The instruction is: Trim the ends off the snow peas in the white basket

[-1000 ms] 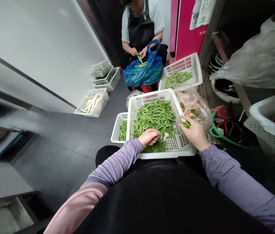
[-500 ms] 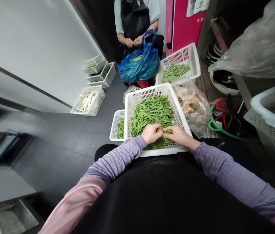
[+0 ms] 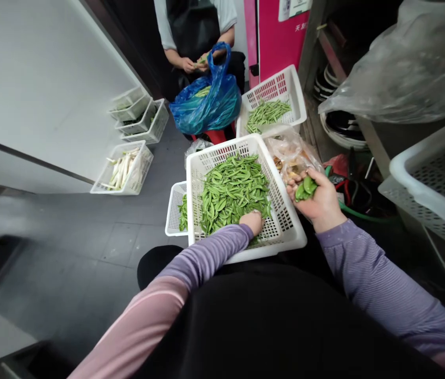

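Both hands work at the white basket (image 3: 281, 200): the right hand (image 3: 321, 202) cups a few pea pods (image 3: 306, 188) loosely (gentle holds spare them), the left hand (image 3: 252, 221) pressed into the pile (image 3: 232, 192), its grip hidden.

Your left hand (image 3: 252, 221): fingers hidden among the snow pea pods (image 3: 232, 192). Co-worker (image 3: 194, 31): head cut off by the top edge. Blue plastic bag (image 3: 206, 100): contents mostly hidden. White crate (image 3: 431, 179): cut off at right edge. Clear bag (image 3: 289, 155): contents too crinkled to tell.

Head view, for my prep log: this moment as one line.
left hand: on pods in basket | right hand: holding pods | co-worker: beyond blue bag
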The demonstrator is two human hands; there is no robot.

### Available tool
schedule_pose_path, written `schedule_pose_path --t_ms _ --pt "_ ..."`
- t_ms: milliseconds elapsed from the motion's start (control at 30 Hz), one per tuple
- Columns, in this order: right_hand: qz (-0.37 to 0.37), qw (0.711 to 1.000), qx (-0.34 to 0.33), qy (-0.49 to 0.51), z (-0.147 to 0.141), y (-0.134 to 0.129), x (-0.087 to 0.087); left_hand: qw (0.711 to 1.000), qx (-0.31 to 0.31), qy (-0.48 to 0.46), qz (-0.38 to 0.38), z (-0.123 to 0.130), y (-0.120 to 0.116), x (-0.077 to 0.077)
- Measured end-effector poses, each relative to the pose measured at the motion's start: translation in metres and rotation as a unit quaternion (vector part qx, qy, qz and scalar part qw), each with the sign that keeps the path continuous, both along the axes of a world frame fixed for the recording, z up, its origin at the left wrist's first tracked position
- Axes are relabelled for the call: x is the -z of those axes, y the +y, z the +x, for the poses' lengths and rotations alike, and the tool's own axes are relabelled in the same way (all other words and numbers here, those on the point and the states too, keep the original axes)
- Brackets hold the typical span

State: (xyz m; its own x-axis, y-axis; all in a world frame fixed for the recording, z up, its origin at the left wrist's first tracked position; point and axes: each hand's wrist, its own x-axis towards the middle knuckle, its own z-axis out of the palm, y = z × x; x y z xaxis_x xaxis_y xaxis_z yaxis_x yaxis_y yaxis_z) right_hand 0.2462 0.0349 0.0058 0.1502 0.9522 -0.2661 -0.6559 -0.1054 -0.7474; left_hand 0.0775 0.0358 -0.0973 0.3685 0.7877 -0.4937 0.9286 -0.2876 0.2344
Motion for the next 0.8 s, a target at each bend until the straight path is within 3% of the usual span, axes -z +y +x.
schedule_pose_path --t_ms 133,233,300,400,500,633,733,800 --pt "-0.021 0.998 -0.052 -0.034 -0.009 -0.002 -0.002 0.999 -0.035 0.005 -0.033 0.026 0.013 0.02" --pt "-0.051 0.996 -0.065 -0.016 -0.009 -0.003 -0.001 0.998 -0.023 -0.012 -0.063 0.022 0.018 0.025" --pt "-0.09 0.994 -0.059 -0.019 -0.01 -0.003 0.002 0.995 -0.011 -0.031 -0.089 0.011 0.018 0.021" --pt "-0.139 0.983 -0.098 -0.074 -0.016 -0.006 0.009 0.988 0.0 -0.074 -0.137 -0.011 0.009 0.002" --pt "-0.135 0.958 -0.187 -0.17 -0.028 -0.013 0.014 0.957 -0.05 -0.215 -0.189 -0.032 -0.005 -0.025" --pt "-0.112 0.923 -0.258 -0.262 -0.044 -0.026 0.017 0.917 -0.097 -0.378 -0.078 -0.046 -0.023 -0.058" --pt "-0.056 0.925 -0.298 -0.23 -0.054 -0.034 0.02 0.923 -0.071 -0.378 -0.012 -0.048 -0.031 -0.073" --pt "-0.024 0.931 -0.282 -0.229 -0.057 -0.037 0.022 0.932 -0.068 -0.355 0.012 -0.049 -0.034 -0.079"
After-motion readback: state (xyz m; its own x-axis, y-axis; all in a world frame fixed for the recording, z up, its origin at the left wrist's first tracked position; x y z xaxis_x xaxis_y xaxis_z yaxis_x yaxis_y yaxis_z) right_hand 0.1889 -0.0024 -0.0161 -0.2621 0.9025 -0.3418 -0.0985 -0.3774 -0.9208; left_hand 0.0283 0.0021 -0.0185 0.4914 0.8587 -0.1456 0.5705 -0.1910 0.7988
